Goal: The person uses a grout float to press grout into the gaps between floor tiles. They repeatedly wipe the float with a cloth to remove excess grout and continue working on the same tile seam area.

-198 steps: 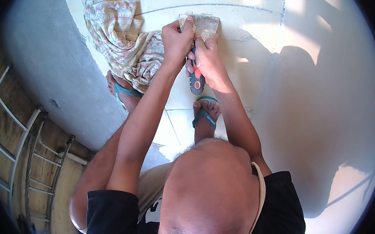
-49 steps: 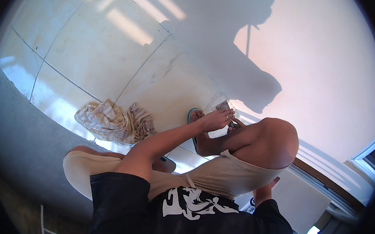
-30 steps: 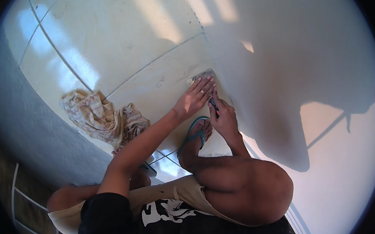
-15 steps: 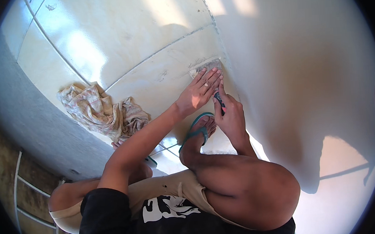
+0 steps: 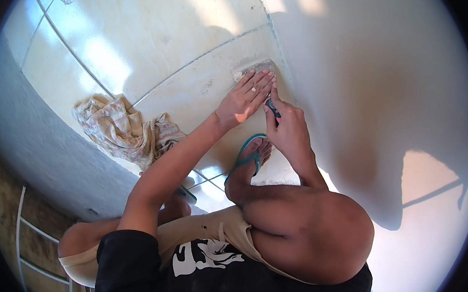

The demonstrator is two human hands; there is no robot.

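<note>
A wide-bladed scraper (image 5: 264,65) with a dark handle lies low against the pale tiled floor, close to where the floor meets the wall. My right hand (image 5: 290,125) is closed around its handle, index finger stretched along toward the blade. Over the blade lies my left hand (image 5: 243,99), fingers extended and flat, pressing on it from above and hiding part of it. A small pale fleck sticks to the back of the left fingers. Grey smudges and scrape marks show on the tile around the blade.
A crumpled, stained patterned cloth (image 5: 116,124) lies on the floor to the left. The white wall (image 5: 396,77) rises on the right. My sandalled foot (image 5: 253,156) is just below the hands. Beyond a grey ledge (image 5: 57,141), a white metal ladder-like frame (image 5: 38,231) stands lower left.
The view has shifted slightly, so floor, cloth and foot sit a little higher in the picture. Both hands and the scraper appear slightly farther up, with the same hold.
</note>
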